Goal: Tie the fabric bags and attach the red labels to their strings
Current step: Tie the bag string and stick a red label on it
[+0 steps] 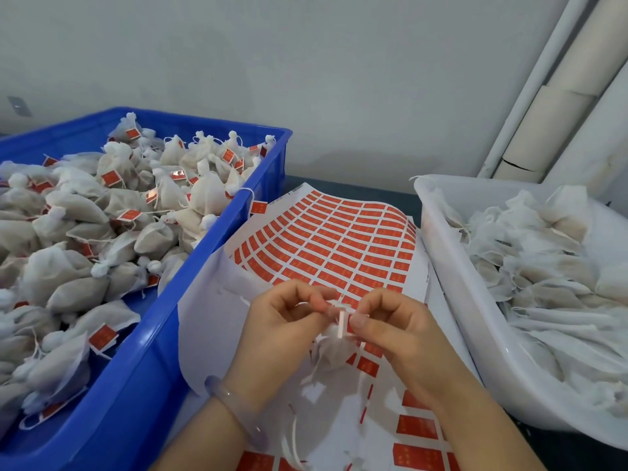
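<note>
- here, the left hand [285, 321] and right hand [390, 321] meet fingertip to fingertip above the sheet [339, 246] of red labels.
- right hand: thumb and forefinger pinch a label [342, 321], seen nearly edge-on, pale with a red face.
- left hand: fingers curled, the tips pinching the same label from the other side.
- a small bag [331, 351] hangs just below the label, between the 2 palms; it is blurred, so i cannot tell how its neck is closed.
- the sheet lies on the tabletop [356, 193] between 2 bins, its left edge curling up; the near rows have blank gaps among the red.
- blue crate [217, 239] on the left, heaped with tied bags [85, 205], many carrying red tags.
- white tub [438, 239] on the right, filled with flat bags [543, 253] lying loose.
- a pale bangle [234, 409] sits on the left wrist.
- thin white strips [292, 436] trail on the sheet by the left forearm.
</note>
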The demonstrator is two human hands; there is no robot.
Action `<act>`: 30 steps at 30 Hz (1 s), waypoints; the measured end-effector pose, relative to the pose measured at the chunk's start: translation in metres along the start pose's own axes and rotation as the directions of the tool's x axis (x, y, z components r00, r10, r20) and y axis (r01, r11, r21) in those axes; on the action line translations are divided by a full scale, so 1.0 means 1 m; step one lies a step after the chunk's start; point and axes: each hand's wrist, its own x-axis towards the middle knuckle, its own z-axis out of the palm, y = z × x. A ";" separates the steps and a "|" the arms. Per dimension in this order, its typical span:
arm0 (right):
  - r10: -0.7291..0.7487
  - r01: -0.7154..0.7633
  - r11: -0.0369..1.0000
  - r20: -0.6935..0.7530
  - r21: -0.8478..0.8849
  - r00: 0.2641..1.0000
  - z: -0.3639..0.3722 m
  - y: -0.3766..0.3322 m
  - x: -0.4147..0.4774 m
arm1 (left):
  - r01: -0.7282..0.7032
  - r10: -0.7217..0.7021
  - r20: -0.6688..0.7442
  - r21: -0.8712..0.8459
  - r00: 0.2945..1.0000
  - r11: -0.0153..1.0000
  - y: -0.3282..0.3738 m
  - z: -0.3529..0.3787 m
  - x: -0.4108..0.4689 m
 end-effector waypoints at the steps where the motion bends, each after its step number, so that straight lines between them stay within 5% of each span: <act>1: -0.011 0.012 1.000 0.044 -0.026 0.999 0.001 0.000 -0.001 | -0.011 0.011 -0.006 -0.017 1.000 1.000 0.002 0.000 0.000; 17: -0.024 0.063 0.985 0.240 -0.158 0.970 -0.003 -0.003 -0.004 | 0.012 -0.012 -0.005 -0.085 1.000 0.996 0.001 -0.007 0.002; 23: -0.142 0.129 0.986 -0.121 -0.105 0.982 -0.001 0.000 -0.001 | -0.018 0.015 0.105 0.033 0.994 0.999 0.005 -0.004 -0.001; 30: -0.127 0.091 0.982 -0.217 -0.168 0.968 0.003 0.003 0.001 | -0.092 0.073 0.201 0.085 0.977 0.992 0.007 -0.001 -0.005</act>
